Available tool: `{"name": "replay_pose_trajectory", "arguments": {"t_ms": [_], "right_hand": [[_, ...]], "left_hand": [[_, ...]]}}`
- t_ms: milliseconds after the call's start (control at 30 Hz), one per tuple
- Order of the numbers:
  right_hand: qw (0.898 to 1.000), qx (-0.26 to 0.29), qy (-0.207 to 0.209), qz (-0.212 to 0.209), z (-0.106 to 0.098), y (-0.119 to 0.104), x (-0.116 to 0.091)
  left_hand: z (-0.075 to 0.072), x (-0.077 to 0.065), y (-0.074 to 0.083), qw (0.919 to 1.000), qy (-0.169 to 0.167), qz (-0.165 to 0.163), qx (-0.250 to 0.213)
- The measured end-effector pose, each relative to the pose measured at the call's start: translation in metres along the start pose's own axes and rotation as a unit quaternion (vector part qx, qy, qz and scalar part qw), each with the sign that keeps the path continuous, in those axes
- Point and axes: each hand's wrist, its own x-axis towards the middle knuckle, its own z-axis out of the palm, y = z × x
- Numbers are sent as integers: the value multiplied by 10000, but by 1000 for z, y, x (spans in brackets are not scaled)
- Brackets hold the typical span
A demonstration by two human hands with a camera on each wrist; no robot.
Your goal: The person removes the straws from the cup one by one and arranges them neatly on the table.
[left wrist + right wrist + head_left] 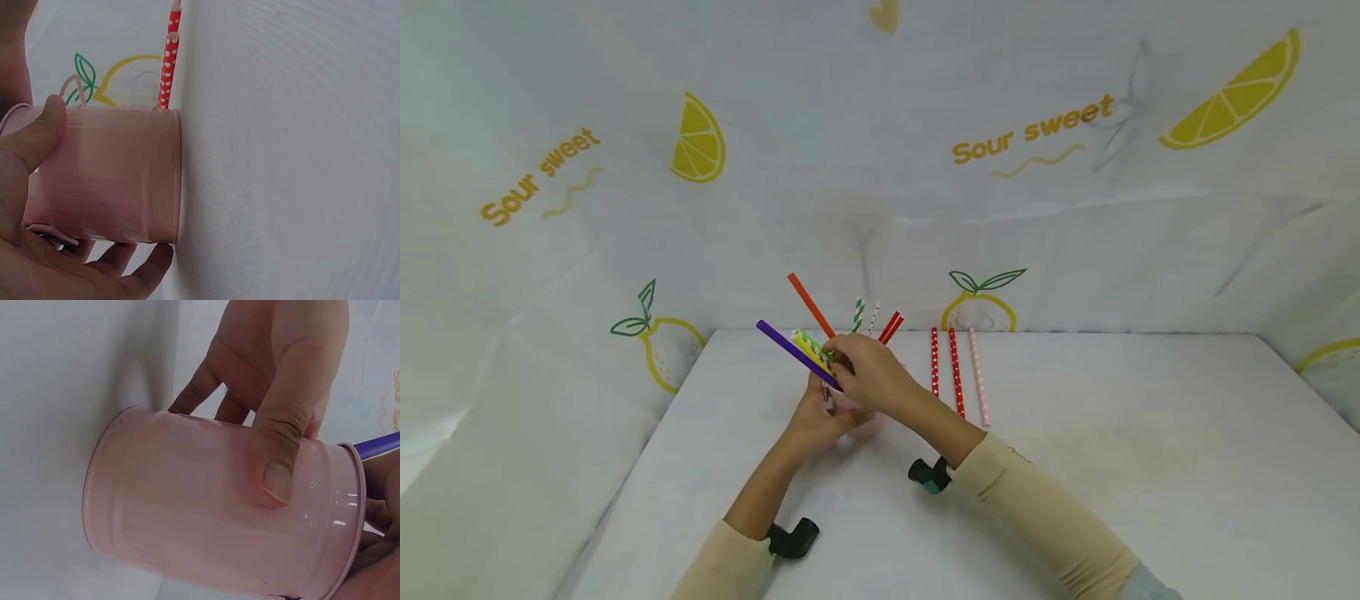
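My left hand (817, 421) grips a small pink metal bucket (103, 175), thumb on one side and fingers around the other. It stands upright on the table with drinking straws leaning out. Over its rim, my right hand (868, 367) has curled fingers among the straws and pinches at the left-hand bunch; exactly which it holds is hidden. That bunch has a purple straw (790, 348), a yellow straw (811, 347) and a green-striped straw (805, 337). An orange-red straw (808, 300), another green-striped straw (858, 315) and red straws (891, 327) rise behind.
Right of the bucket, two red dotted straws (955, 367) and a pink dotted straw (979, 375) lie side by side on the white table (1120, 433). A white backdrop (820, 150) with lemon prints stands behind. A black wrist-camera mount (794, 538) sticks out beside my left wrist.
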Motion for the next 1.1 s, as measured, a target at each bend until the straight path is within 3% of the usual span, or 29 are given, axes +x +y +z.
{"name": "replay_pose_trajectory", "arguments": {"t_ms": [200,533,867,1100], "right_hand": [[9999,69,90,46,2,3,0],[9996,-62,-217,197,0,3,2],[9970,-670,-325,224,-2,1,1],[9924,-1014,-614,341,-6,-1,4]], "left_hand": [[1,-1,1,9999,67,-52,94],[1,0,-1,9999,67,-48,82],[2,1,-1,9999,35,66,89],[1,0,-1,9998,105,-123,132]]}}
